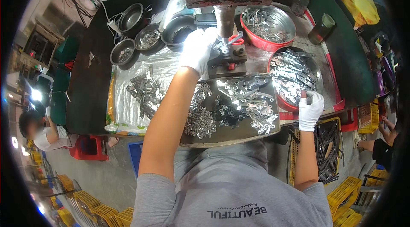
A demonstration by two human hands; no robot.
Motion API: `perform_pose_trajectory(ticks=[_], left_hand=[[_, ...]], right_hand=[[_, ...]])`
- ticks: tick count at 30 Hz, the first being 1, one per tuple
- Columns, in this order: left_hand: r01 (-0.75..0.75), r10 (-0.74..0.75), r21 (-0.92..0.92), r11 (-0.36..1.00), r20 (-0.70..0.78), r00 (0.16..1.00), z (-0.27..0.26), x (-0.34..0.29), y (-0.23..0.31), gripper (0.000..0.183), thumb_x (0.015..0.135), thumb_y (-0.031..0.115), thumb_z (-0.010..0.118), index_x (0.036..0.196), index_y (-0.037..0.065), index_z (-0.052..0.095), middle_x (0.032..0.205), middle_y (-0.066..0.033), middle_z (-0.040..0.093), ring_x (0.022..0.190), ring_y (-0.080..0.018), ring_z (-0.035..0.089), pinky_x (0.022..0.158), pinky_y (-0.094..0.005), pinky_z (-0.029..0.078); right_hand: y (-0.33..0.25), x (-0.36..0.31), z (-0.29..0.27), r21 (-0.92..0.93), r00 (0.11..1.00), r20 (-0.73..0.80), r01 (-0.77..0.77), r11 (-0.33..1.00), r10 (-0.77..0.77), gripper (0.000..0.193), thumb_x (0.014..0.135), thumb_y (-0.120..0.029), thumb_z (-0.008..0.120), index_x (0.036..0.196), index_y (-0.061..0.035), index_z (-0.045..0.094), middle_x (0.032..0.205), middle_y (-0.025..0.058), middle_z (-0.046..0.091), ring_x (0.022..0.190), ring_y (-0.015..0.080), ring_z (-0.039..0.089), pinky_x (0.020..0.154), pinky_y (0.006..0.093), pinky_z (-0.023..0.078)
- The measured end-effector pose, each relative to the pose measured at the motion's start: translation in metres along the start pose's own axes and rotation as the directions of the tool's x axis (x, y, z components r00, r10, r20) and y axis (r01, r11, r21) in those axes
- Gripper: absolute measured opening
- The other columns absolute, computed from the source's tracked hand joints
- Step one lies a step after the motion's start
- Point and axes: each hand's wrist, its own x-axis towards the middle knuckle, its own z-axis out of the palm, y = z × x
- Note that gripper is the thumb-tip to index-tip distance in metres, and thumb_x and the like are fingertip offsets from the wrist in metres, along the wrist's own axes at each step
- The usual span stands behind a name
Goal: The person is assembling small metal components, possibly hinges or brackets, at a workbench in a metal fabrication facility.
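Note:
My left hand (197, 51), in a white glove, is at the bench press, its bent fingers closed beside the press ram (225, 22). Glare hides what they grip. Under the ram, a small metal part (224, 48) sits on the die block (226, 68), close to red-handled pliers (236, 39). My right hand (311, 109), also gloved, is at the near edge of a red-rimmed basin (283, 101) heaped with flat metal linkages (292, 71). Its fingers curl inward, with a dark fingertip showing; whatever they hold cannot be made out.
Piles of small metal fittings (200, 122) and brackets (247, 92) cover the tray before me. Dark bowls (124, 53) stand back left; another red basin (268, 45) and a dark bottle (321, 30) are back right. A yellow crate (294, 154) of strips stands below right.

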Motion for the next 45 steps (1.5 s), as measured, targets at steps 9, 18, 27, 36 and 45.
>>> perform_pose_trajectory(ticks=[9,18,27,36,45], left_hand=[[0.073,-0.077,0.088,0.993,0.037,0.996,-0.003,-0.002,0.005,0.019,0.094,0.028,0.064,0.1,0.011,0.059,0.098,-0.0016,0.056,0.087,-0.011,0.057,0.069,-0.0285,0.055],[-0.128,0.124,-0.053,0.99,-0.07,0.99,-0.029,-0.051,0.018,0.029,0.089,0.018,0.069,0.109,0.001,0.057,0.092,-0.0061,0.061,0.077,-0.011,0.061,0.064,-0.0223,0.054],[0.133,-0.135,-0.493,0.86,0.03,0.99,-0.085,-0.149,0.009,0.034,0.09,-0.002,0.058,0.124,-0.005,0.055,0.11,-0.0164,0.063,0.091,-0.0241,0.066,0.086,-0.0331,0.058],[0.127,-0.181,-0.642,0.756,-0.019,0.983,-0.1,-0.19,-0.017,0.032,0.089,-0.003,0.06,0.12,-0.006,0.052,0.102,-0.0162,0.064,0.073,-0.0182,0.06,0.062,-0.0289,0.05],[0.154,-0.145,-0.755,0.637,0.079,0.986,-0.097,-0.197,-0.024,0.014,0.091,-0.006,0.057,0.104,-0.003,0.056,0.102,-0.0153,0.062,0.075,-0.0165,0.061,0.06,-0.0244,0.048]], right_hand=[[0.004,-0.002,0.001,0.015,1.0,0.007,-0.027,1.0,0.027,0.021,0.081,-0.023,0.077,0.083,-0.0047,0.067,0.09,0.0107,0.066,0.09,0.0279,0.061,0.084,0.0388,0.047],[-0.07,0.045,-0.028,0.409,0.994,0.095,-0.083,0.909,0.048,0.017,0.081,-0.013,0.077,0.092,-0.0034,0.067,0.092,0.01,0.065,0.09,0.0244,0.061,0.086,0.0334,0.047],[-0.206,0.018,-0.022,0.661,0.681,0.357,0.3,0.688,-0.64,0.017,0.068,-0.005,0.075,0.084,-0.0088,0.07,0.083,0.0074,0.063,0.087,0.029,0.058,0.079,0.04,0.047],[-0.242,-0.002,-0.005,0.626,0.458,0.524,0.365,0.69,-0.718,0.013,0.071,-0.013,0.076,0.084,-0.0116,0.074,0.082,0.0062,0.063,0.087,0.0287,0.057,0.08,0.0404,0.047],[-0.251,-0.011,-0.004,0.564,0.422,0.57,0.423,0.709,-0.705,0.007,0.073,-0.012,0.073,0.08,-0.0124,0.072,0.08,0.0076,0.062,0.085,0.0289,0.058,0.078,0.0402,0.047]])
